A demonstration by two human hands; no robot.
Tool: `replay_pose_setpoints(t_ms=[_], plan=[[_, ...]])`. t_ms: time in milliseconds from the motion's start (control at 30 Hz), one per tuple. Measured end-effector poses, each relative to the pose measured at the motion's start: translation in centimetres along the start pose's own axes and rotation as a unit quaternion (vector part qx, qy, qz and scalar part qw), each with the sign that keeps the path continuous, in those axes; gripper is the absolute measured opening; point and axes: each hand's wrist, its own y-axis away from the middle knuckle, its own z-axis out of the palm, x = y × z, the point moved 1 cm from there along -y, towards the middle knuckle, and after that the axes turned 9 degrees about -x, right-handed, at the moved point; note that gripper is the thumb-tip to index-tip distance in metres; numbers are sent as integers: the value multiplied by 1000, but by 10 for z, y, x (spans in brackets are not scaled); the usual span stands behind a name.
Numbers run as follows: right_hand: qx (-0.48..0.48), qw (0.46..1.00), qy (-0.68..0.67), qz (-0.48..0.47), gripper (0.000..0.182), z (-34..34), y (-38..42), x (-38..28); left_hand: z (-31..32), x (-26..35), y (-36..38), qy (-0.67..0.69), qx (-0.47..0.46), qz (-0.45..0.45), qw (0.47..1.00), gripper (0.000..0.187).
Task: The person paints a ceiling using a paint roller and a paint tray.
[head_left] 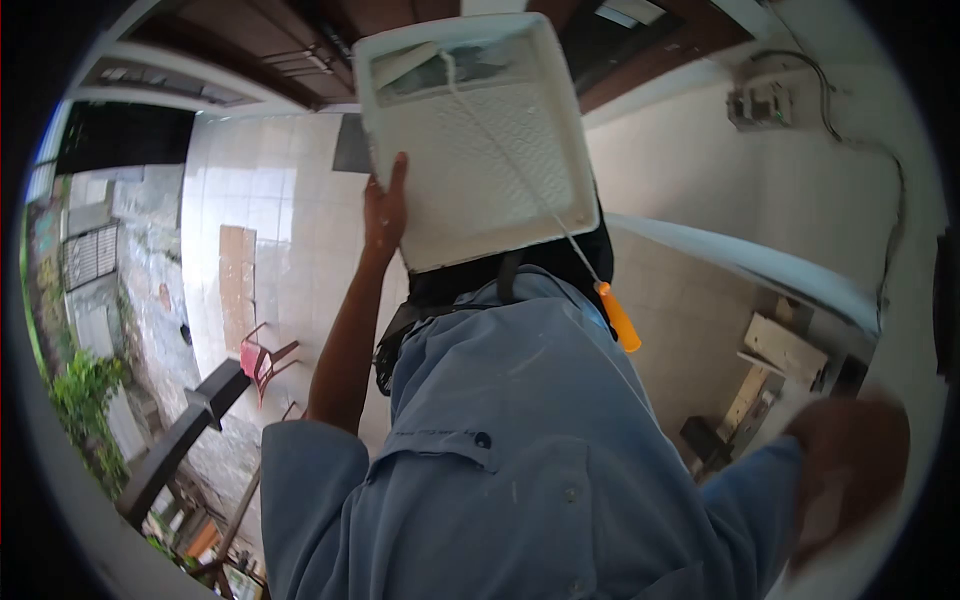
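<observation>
My left hand [384, 212] grips the left edge of a white paint tray [480, 170], its thumb lying over the rim. A paint roller rests in the tray; its pale roller head [405, 66] sits at the far end, where the tray holds some grey-white liquid. The thin rod runs diagonally across the ribbed surface, and the orange handle [618, 318] sticks out past the near right corner. My right arm is raised and blurred at the lower right; its hand cannot be made out.
A red chair [256, 360] stands on the tiled floor at the left, near a dark post [170, 440]. Pieces of board [785, 350] lie at the right. An electrical box [760, 106] with a cable is on the right wall.
</observation>
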Motion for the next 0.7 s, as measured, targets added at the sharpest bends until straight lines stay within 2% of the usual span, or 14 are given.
replay_pose_setpoints(t_ms=[33, 67, 100, 133, 200, 233, 300, 400, 500, 633, 700], plan=[[46, 999, 14, 13, 21, 5, -11, 7, 0, -7, -2, 21, -8, 20, 1000, 58], [81, 995, 33, 56, 21, 18, -35, 22, 0, -8, -3, 11, -3, -1, 1000, 59], [58, 972, 126, 191, 21, 39, -69, 37, 0, -13, -6, 24, -6, 4, 1000, 60], [151, 980, -71, 106, 9, 71, -81, 73, 0, -17, -8, 8, 2, -11, 1000, 61], [85, 984, -116, 108, 17, 121, -87, 126, -3, -24, -18, -5, -11, -53, 999, 66], [24, 971, -144, 190, 27, 140, -90, 132, -1, -20, -19, 15, -21, -44, 999, 68], [-14, 954, -183, 235, 36, 184, -84, 144, 4, -11, -13, 36, -21, -40, 998, 65], [-45, 951, -93, 292, 59, 223, -67, 139, 16, -1, -8, 53, -40, -28, 997, 62], [-170, 909, -210, 318, 55, 248, -63, 131, 13, 0, -5, 29, -28, -16, 999, 62], [-124, 895, -277, 327, 43, 249, -50, 124, 14, -2, -3, 22, -23, 15, 999, 62], [-112, 912, -262, 294, 40, 241, -31, 128, 10, -10, -7, 12, -23, 23, 999, 61]])
